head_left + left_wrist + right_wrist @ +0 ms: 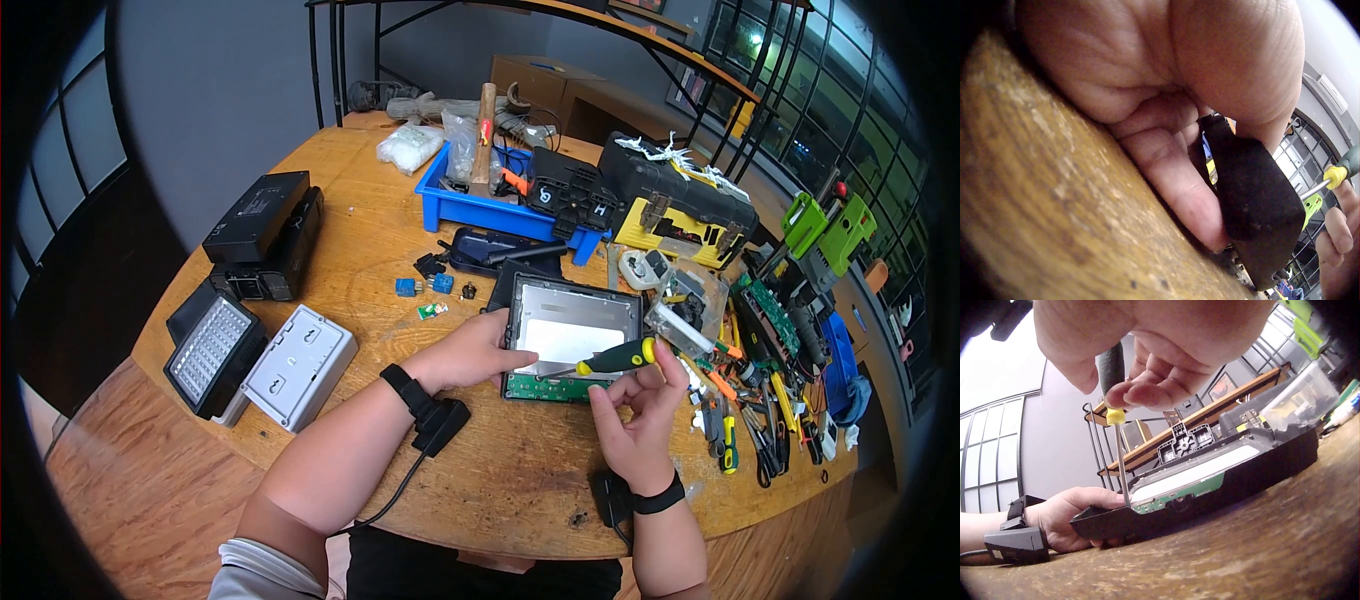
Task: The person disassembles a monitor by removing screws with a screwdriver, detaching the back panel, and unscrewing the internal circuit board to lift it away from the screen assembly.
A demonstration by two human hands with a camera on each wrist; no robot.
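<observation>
Held a screwdriver in the right hand, with fingers curled about its handle, and aimed it down at a green circuit board, just beside the thumb of the left hand. Gripped the black housing around that board in the latter, with thumb over its rim, on the near side of a scuffed wooden table. Seemed to risk a skid of the tip into thumb or board, through a slanted push or slack hold, and a shift of the housing under uneven pressure. Had a blue tray and a black-and-yellow toolbox beyond, a second screwdriver to the right. Faced a grey wall, with a gridded window off to the right.
</observation>
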